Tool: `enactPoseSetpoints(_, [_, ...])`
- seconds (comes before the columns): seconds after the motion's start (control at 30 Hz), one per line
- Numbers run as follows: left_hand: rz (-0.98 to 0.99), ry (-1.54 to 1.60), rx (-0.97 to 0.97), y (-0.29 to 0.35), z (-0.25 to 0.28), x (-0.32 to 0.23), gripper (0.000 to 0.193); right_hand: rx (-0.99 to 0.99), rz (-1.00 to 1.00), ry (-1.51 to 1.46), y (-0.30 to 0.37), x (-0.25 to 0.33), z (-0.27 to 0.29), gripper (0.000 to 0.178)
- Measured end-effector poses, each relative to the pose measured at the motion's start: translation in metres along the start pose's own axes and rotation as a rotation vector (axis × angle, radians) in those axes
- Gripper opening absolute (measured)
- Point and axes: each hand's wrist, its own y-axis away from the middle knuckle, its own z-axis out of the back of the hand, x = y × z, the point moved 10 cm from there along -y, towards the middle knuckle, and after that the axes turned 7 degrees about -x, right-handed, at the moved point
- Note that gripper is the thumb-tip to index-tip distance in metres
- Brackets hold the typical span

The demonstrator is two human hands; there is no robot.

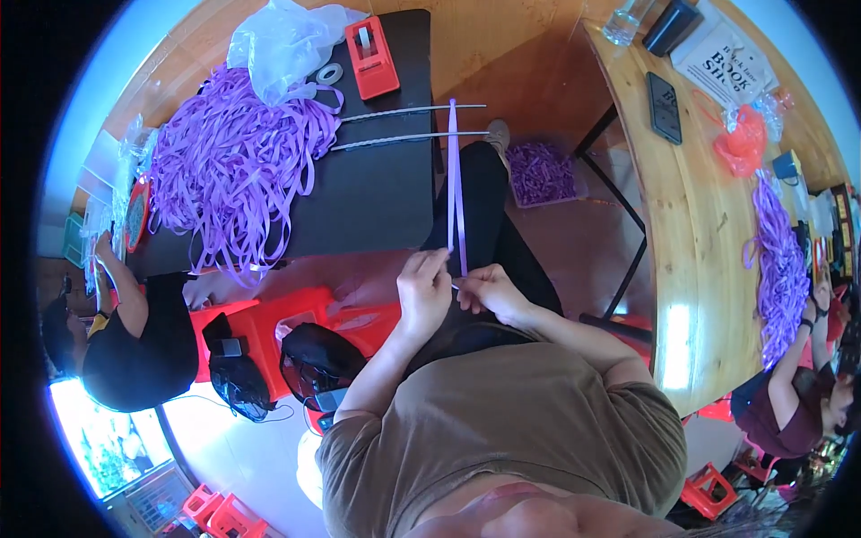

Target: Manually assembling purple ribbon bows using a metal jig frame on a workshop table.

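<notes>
A narrow purple ribbon hangs in a long loop over the far one of two thin metal rods, which reach out past the right edge of the dark table. Its two strands run down toward me and end at my fingers. My left hand pinches the left strand near its end. Close beside it, my right hand has its fingers closed on the right strand. The fingertips partly hide the ribbon's ends. A big heap of purple ribbon covers the table's left part.
A red tape dispenser, a tape roll and a clear plastic bag lie behind the heap. Purple pieces fill a floor bin. The wooden table at right bears a phone and more ribbon. People sit on both sides.
</notes>
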Motion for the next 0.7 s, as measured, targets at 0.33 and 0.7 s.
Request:
enactPoseSetpoints(0.33, [0.183,0.171,-0.018,0.023,0.004,0.026,0.053,-0.269,0.248,0.048,-0.005,0.023,0.020,0.025])
enactPoseSetpoints(0.7, [0.510,0.898,0.206,0.036,-0.019,0.024,0.041,-0.180,0.295,0.135,0.002,0.028,0.013,0.024])
